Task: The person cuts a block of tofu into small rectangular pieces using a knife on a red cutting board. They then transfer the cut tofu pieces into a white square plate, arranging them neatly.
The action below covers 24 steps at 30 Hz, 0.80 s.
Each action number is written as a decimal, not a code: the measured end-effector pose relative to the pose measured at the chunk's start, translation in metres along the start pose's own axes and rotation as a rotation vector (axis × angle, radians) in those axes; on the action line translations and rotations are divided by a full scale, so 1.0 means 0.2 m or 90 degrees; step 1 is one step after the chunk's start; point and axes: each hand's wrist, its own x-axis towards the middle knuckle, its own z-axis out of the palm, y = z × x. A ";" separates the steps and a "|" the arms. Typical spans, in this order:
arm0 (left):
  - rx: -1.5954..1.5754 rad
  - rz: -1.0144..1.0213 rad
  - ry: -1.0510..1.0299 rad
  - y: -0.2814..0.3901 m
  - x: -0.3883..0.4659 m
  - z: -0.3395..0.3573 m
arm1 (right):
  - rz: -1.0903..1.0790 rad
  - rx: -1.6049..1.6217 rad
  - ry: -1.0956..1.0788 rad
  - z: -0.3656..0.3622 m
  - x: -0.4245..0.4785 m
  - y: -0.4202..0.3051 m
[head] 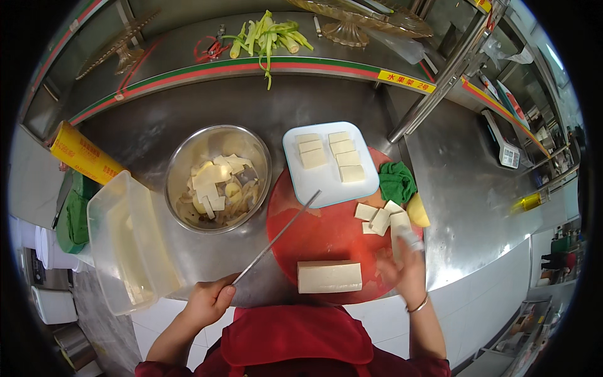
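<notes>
My left hand [213, 301] grips a long knife [279, 234], seen edge-on, its tip reaching the near rim of a white plate [324, 193]. Tofu slices [312, 159] lie overlapping in two rows on that plate. Blurred by motion, my right hand [406, 271] is over the right side of a round red cutting board [325, 235], close to a long tofu strip [399, 221]; whether the fingers hold anything is unclear. Several loose tofu pieces [379, 220] sit beside the strip. A tofu block [329, 277] rests at the board's near edge.
Left of the board stands a steel bowl [170, 188] with peelings and white scraps. A translucent plastic bin [125, 245] and yellow box [87, 153] are farther left. A green cloth [397, 183] and yellow piece [418, 210] touch the board's right side. Green stalks [268, 37] lie on the shelf.
</notes>
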 end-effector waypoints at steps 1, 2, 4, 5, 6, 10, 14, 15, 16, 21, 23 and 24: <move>-0.008 -0.029 -0.016 -0.01 -0.01 0.00 | -0.128 -0.020 0.010 0.02 -0.01 -0.10; -0.017 -0.057 -0.035 -0.02 -0.02 0.00 | -0.254 -0.043 0.021 0.04 -0.02 -0.18; -0.023 -0.040 -0.020 -0.02 -0.04 0.03 | -0.319 -0.114 -0.076 0.10 -0.04 -0.26; -0.027 -0.033 -0.011 -0.02 -0.05 0.04 | -0.329 -0.121 -0.100 0.15 -0.03 -0.25; -0.034 -0.023 -0.009 -0.02 -0.06 0.05 | -0.324 -0.102 -0.100 0.20 -0.02 -0.23; -0.043 -0.007 -0.007 0.00 -0.11 0.08 | -0.299 -0.014 -0.086 0.28 0.00 -0.19; -0.026 0.002 0.014 0.01 -0.15 0.11 | -0.216 -0.026 -0.006 0.30 -0.03 -0.21; -0.025 0.013 0.030 0.02 -0.16 0.12 | -0.181 -0.022 0.032 0.31 -0.04 -0.24; -0.024 0.024 0.046 0.02 -0.17 0.14 | -0.142 -0.044 0.065 0.33 -0.05 -0.26; 0.079 0.013 -0.021 0.16 -0.18 0.12 | -0.038 -0.110 0.091 0.41 -0.15 -0.33; 0.125 0.090 0.015 0.13 -0.17 0.14 | -0.054 -0.112 0.053 0.38 -0.13 -0.32; 0.149 0.124 0.032 0.12 -0.17 0.16 | -0.042 -0.082 0.031 0.37 -0.12 -0.34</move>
